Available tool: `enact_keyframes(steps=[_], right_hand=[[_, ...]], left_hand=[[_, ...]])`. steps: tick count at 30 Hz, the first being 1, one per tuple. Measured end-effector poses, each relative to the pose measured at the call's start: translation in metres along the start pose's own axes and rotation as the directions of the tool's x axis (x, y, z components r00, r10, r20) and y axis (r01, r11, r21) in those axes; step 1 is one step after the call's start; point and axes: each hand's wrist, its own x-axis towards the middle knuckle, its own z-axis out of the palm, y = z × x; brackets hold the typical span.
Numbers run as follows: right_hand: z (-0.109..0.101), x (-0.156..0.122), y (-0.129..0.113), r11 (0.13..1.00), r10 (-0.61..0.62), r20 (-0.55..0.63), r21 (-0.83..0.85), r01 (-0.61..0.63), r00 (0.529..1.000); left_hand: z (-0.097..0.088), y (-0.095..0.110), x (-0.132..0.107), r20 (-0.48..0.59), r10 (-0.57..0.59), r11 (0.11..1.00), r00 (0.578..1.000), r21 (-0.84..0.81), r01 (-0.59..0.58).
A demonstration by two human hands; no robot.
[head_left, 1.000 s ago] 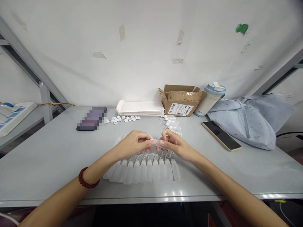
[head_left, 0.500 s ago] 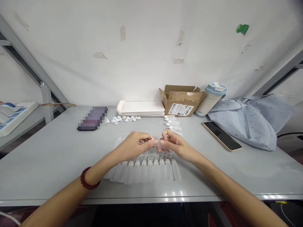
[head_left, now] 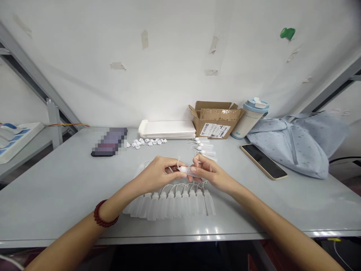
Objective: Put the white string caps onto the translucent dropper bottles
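Note:
Between my fingertips, above the middle of the table, lies a small translucent plastic bottle (head_left: 190, 172) on its side. A white cap (head_left: 183, 169) is at its left end, and a thin white strap loops up beside it. My left hand (head_left: 161, 171) pinches the cap end between thumb and fingers. My right hand (head_left: 213, 172) grips the bottle's body. Nearer to me, a row of translucent bottles (head_left: 177, 205) lies side by side, their thin straps curling away at the necks. Several small bottles with white caps (head_left: 208, 146) lie behind my right hand.
Loose white caps (head_left: 137, 143) are scattered at the back, beside a partly blurred dark phone (head_left: 117, 137). A stack of white trays (head_left: 169, 128), a cardboard box (head_left: 217, 122) and a tumbler (head_left: 249, 120) stand by the wall. Another phone (head_left: 263, 162) and a blue fabric bag (head_left: 293, 146) are rightward.
My left fingers have shifted slightly, and the white cap and its strap now show between my hands. My right hand keeps its grip on the bottle.

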Motion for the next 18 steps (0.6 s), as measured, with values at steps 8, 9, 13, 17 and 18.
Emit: enact_keyframes(steps=[8, 9, 13, 17, 18], right_hand=[[0.0002, 0.0011, 0.0043, 1.000, 0.000, -0.008, -0.021, 0.000, 1.000], [0.0004, 0.0011, 0.0050, 1.000, 0.006, -0.009, -0.023, -0.006, 1.000], [0.0011, 0.0004, 0.0055, 0.999, 0.021, -0.012, -0.033, -0.022, 1.000], [0.0011, 0.0002, 0.0028, 1.000, 0.020, -0.012, -0.023, -0.020, 1.000], [0.0010, 0.0003, 0.0022, 1.000, 0.023, -0.011, -0.021, -0.023, 1.000]], left_hand=[[0.0045, -0.0086, 0.0024, -0.027, -0.118, 0.993, 0.993, -0.022, 0.117], [0.0049, -0.0093, 0.0025, -0.022, -0.141, 0.990, 0.990, -0.025, 0.140], [0.0040, -0.0083, 0.0022, 0.028, -0.144, 0.987, 0.989, -0.070, 0.146], [0.0029, -0.0063, 0.0011, 0.024, -0.122, 0.984, 0.992, -0.128, 0.124], [0.0030, -0.0061, 0.0008, 0.019, -0.118, 0.983, 0.993, -0.141, 0.120]])
